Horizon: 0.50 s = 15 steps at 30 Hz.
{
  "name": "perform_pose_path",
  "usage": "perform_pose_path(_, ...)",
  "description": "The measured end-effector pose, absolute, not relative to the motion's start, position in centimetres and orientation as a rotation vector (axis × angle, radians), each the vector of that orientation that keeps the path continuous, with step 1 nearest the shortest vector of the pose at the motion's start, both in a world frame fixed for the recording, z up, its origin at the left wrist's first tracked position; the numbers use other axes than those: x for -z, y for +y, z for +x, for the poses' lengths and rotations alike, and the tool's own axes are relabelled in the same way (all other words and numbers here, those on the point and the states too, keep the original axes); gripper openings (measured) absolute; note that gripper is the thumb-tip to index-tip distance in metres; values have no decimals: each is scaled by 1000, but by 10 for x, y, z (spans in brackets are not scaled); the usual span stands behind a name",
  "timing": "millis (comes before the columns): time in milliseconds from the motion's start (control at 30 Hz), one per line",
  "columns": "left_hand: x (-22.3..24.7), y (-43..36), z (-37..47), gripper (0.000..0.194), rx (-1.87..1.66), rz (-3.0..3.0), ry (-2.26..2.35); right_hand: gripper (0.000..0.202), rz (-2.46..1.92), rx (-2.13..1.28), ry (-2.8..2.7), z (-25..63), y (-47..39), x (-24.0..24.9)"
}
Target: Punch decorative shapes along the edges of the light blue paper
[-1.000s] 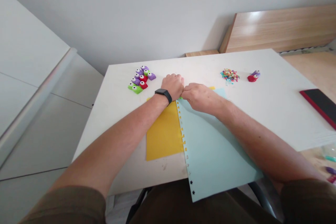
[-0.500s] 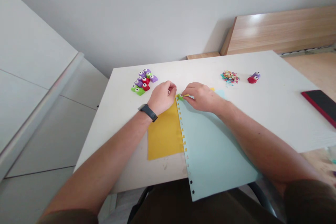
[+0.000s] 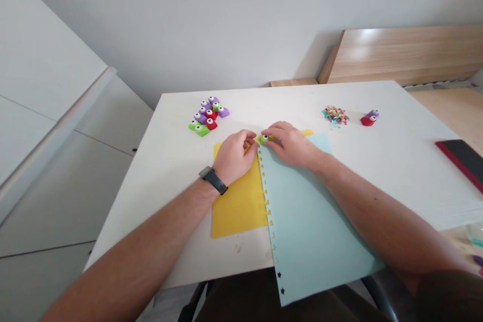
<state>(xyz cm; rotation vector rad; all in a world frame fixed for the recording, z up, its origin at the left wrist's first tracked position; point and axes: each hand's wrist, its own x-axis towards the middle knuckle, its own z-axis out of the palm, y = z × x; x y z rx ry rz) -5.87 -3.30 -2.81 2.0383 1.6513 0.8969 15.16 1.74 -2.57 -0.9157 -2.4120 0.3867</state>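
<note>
A light blue sheet [image 3: 313, 221] lies on top of a yellow sheet [image 3: 236, 206]. Small shaped cut-outs run down the blue sheet's left edge, and stars show near its bottom corner. My right hand [image 3: 289, 143] grips a small green craft punch [image 3: 264, 138] with an eye on top, at the blue sheet's upper left corner. Just left of it, my left hand [image 3: 238, 153] is curled over the yellow sheet, thumb and fingertips close together by the blue edge. Whatever those fingers pinch is too small to make out.
Several purple, green and red eyed punches [image 3: 201, 130] stand grouped at the back left of the white table [image 3: 181, 171]. A heap of colourful paper bits [image 3: 335, 115] lies at the back right, near a red and a purple punch [image 3: 369, 120]. A dark, red-edged flat object [image 3: 462, 158] is farther right.
My left hand has moved down slightly, its fingertips now closer to the blue sheet's edge. My right hand still holds the green punch at the corner, its eye showing more. The view has shifted slightly.
</note>
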Motion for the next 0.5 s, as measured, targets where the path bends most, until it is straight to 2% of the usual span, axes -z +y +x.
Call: perform_pose_path(500,29,-35,-59,20,-893,2020,1626,25,-1019,-414,-2296,156,21,25)
